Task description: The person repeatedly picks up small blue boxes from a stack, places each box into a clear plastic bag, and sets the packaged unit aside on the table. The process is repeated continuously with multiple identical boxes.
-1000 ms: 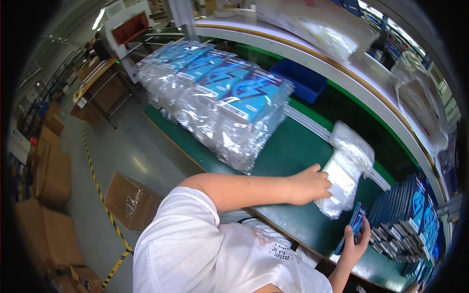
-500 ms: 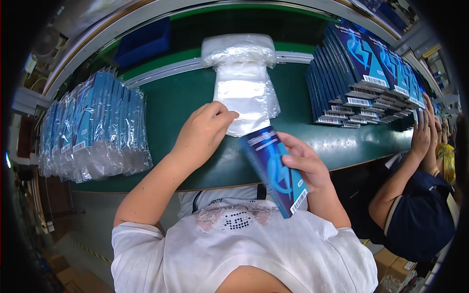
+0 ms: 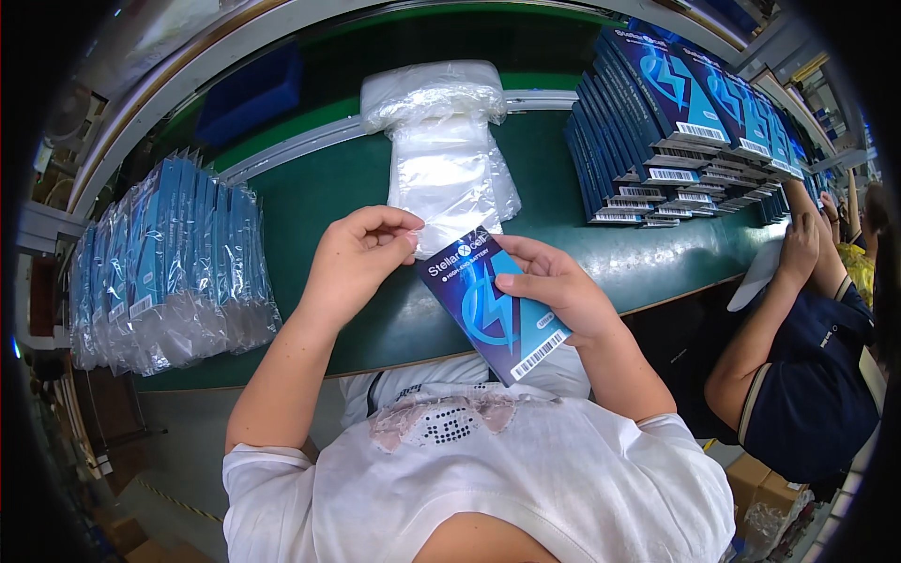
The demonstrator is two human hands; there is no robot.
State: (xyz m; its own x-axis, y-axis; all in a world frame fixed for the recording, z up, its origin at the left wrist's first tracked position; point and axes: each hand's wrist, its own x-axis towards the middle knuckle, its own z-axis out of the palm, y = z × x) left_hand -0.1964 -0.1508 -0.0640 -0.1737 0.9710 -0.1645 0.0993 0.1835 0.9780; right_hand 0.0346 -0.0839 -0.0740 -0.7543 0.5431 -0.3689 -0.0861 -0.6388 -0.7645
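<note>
Right hand (image 3: 556, 286) grips blue box (image 3: 493, 308), centre of frame, tilted, printed face toward camera. Left hand (image 3: 359, 260), fingers narrowed, at lower left edge of clear bags (image 3: 441, 174) (pinch on film: cannot tell). Stacked boxes (image 3: 662, 122) upper right; bagged boxes (image 3: 172, 253) left of frame, on green table (image 3: 324, 164).

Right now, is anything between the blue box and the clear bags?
Nothing visible. The blue box in the right hand has its top right by the clear bags; the left hand is at their near left corner.
</note>
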